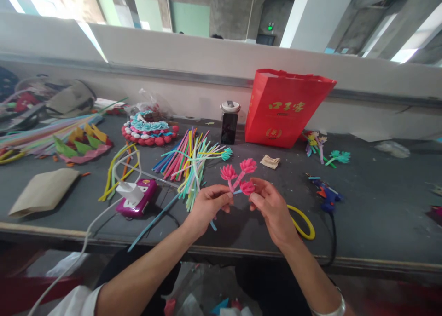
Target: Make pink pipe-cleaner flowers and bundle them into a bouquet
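Observation:
Both my hands are at the front middle of the dark table, holding one small craft stem with three fluffy pink flowers (248, 165). My left hand (211, 205) pinches the stem low down, where the pink branches meet. A light blue end (213, 225) sticks out below that hand. My right hand (270, 205) has its thumb and fingers closed on the lowest pink flower, on the right side. The other two flowers stand upright above my hands. Just behind them lies a loose pile of coloured straw-like sticks (189, 162), with a teal flower (227, 154) at its right end.
A red paper bag (286, 109) and a phone (229, 128) leaning on a bottle stand at the back. On the right lie a blue glue gun (326, 194) and a yellow ring (304, 221). A purple power box (138, 198) with a white plug sits left.

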A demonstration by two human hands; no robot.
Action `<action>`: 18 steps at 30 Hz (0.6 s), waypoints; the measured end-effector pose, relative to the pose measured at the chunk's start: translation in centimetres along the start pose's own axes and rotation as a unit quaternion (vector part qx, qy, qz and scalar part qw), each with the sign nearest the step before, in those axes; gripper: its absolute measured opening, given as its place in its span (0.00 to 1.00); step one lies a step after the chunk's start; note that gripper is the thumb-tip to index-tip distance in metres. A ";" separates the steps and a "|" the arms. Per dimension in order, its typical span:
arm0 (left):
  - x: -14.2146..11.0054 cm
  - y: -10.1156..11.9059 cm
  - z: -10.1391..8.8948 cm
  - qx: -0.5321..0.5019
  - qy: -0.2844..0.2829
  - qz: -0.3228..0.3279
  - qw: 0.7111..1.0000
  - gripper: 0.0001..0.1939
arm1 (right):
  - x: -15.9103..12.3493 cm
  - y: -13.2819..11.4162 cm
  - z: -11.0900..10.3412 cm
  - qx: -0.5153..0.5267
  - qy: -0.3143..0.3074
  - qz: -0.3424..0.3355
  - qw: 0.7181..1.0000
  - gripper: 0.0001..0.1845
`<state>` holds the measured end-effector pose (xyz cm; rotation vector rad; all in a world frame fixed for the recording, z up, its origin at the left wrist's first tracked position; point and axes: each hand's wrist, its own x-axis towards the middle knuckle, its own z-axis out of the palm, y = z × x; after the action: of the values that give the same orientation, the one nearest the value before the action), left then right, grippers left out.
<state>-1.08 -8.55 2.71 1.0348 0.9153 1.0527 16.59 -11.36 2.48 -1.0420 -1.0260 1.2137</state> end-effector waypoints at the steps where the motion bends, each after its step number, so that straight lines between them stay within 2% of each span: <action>1: 0.0 0.1 0.1 -0.012 0.001 0.005 1.000 0.12 | 0.0 0.1 0.0 -0.001 0.004 -0.002 1.000 0.25; 8: -0.2 0.0 0.2 -0.047 -0.015 -0.003 0.999 0.14 | -0.1 1.0 0.8 -0.032 -0.016 0.036 0.999 0.19; 11: -0.1 -0.6 0.2 -0.034 -0.031 -0.008 0.999 0.15 | -0.1 1.2 1.3 -0.040 -0.002 0.028 0.999 0.16; 16: -0.1 -0.9 0.2 -0.035 -0.086 0.000 0.996 0.12 | 0.4 1.6 1.5 -0.005 0.022 0.020 1.000 0.12; 18: 0.0 -0.8 0.2 -0.050 -0.083 0.007 0.995 0.11 | 0.5 1.7 1.6 0.011 0.019 0.026 0.999 0.13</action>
<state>-0.71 -8.74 2.01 1.0300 0.7158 0.9982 14.69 -10.62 1.15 -1.0773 -0.9584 1.2399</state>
